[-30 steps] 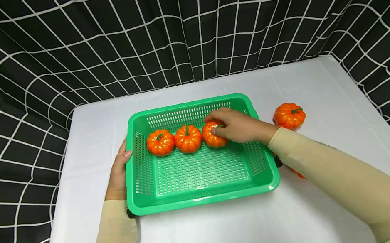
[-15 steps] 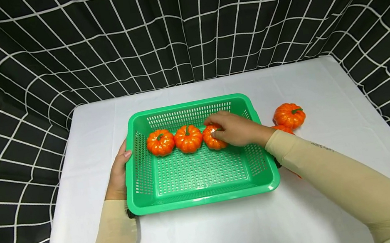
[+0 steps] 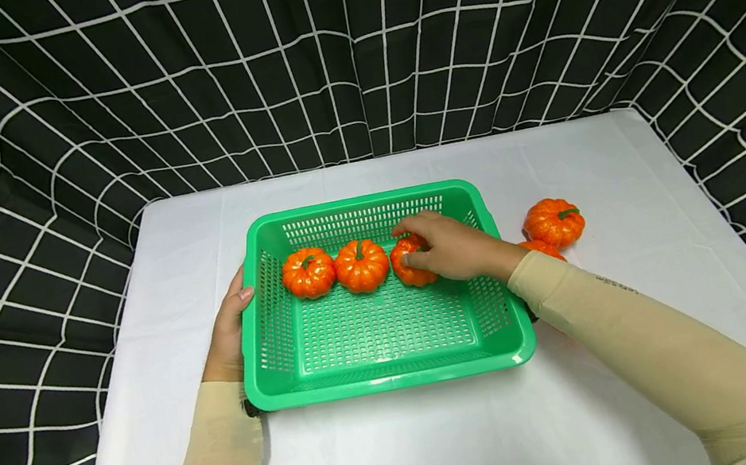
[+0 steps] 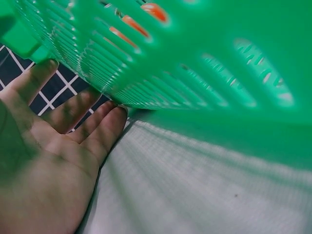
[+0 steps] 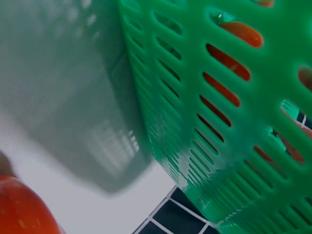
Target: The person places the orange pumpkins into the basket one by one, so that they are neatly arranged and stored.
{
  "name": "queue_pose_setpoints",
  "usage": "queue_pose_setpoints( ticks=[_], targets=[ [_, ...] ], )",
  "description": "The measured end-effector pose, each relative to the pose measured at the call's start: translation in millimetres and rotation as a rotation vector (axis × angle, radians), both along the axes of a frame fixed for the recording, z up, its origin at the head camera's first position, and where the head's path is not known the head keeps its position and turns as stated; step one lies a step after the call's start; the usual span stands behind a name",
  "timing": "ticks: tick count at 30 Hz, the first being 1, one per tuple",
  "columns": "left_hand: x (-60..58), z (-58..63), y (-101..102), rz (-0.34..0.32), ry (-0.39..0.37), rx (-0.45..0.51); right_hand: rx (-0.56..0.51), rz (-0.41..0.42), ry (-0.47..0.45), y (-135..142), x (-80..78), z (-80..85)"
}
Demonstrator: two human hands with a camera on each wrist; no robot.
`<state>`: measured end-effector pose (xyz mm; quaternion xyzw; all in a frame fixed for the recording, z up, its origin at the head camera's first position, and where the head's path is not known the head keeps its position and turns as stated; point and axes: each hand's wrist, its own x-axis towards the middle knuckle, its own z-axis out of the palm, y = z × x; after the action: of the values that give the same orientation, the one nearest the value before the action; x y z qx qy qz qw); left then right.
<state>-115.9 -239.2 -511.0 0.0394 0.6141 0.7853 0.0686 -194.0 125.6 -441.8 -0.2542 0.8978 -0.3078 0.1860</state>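
A green plastic basket with slotted walls stands on the white cloth. Inside, along its back half, a left pumpkin and a middle pumpkin sit side by side, orange with green stems. My right hand reaches over the basket's right side and grips a third small pumpkin, covering part of it. On the left, my left hand holds the basket's side, thumb on the rim. In the left wrist view, the fingers of that hand lie against the slotted outer wall.
Right of the basket, an orange pumpkin lies on the white tablecloth. Another pumpkin beside it is partly hidden by my right forearm. A black curtain with white grid lines surrounds the table's back and sides.
My right hand and forearm have shifted very slightly right and nearer, uncovering more of the pumpkin beside the forearm. The gripped pumpkin has barely moved. My left hand keeps its place.
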Motion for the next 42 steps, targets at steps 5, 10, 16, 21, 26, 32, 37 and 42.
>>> queue_pose_setpoints(
  ticks=[5,10,16,21,26,32,37,42],
  targets=[
    [-1.3,-0.4,-0.3,-0.009,0.012,0.003,-0.059,-0.02,-0.012,2.3,-0.4,-0.4],
    [-1.4,-2.6,-1.5,-0.019,0.027,0.004,-0.134,-0.043,-0.031,4.9,-0.5,0.2],
    [-0.4,-4.9,-1.9,-0.002,0.02,0.004,-0.226,-0.049,-0.02,6.3,0.1,4.0],
    [0.0,-3.1,-1.2,0.005,0.015,0.002,-0.273,-0.073,-0.02,8.1,0.9,5.5],
    [0.0,-0.7,0.2,-0.006,0.014,0.007,-0.319,-0.096,-0.013,10.1,1.4,4.3],
    [0.4,-0.1,0.6,0.001,0.0,0.005,-0.398,-0.135,-0.023,12.0,3.8,5.1],
    [-0.7,-2.8,-0.7,-0.003,0.0,0.008,-0.505,-0.162,-0.054,15.2,4.2,5.4],
    [-1.6,-3.1,-0.9,0.0,-0.001,0.012,-0.624,-0.183,-0.095,19.8,5.4,8.7]
  ],
)
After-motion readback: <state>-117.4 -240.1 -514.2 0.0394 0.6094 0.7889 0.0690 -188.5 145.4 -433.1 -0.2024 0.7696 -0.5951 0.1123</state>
